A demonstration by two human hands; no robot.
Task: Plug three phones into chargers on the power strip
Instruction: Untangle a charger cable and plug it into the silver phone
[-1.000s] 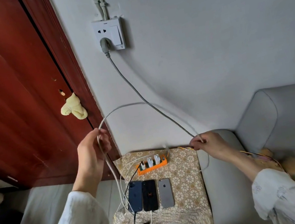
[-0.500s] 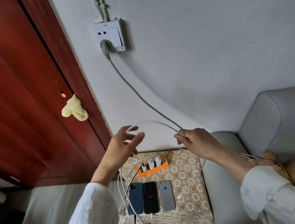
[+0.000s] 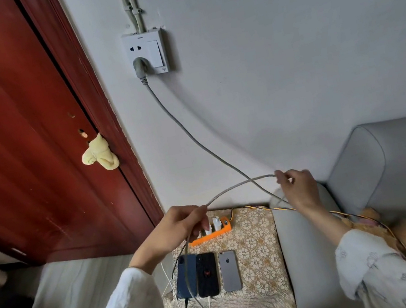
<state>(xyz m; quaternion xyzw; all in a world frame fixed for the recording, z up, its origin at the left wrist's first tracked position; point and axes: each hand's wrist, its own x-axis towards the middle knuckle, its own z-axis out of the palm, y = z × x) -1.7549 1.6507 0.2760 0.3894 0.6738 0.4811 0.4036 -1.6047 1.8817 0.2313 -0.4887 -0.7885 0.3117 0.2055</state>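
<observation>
- Head view: the left hand pinches a pale cable above the strip; the right hand pinches the same cable further along, so a slack arc spans between them.
- Three phones lie side by side on the cloth, just in front of the orange strip, which carries white chargers.
- The blue and black phones seem to have leads at their near ends; the grey one's port looks bare, though blur makes this uncertain.
- The cable is light, limp and prone to tangle with the loops hanging off the cloth's edge; it is best gripped right behind the connector.
- The phones are rigid, smooth and slippery, and need steadying by their sides.
</observation>
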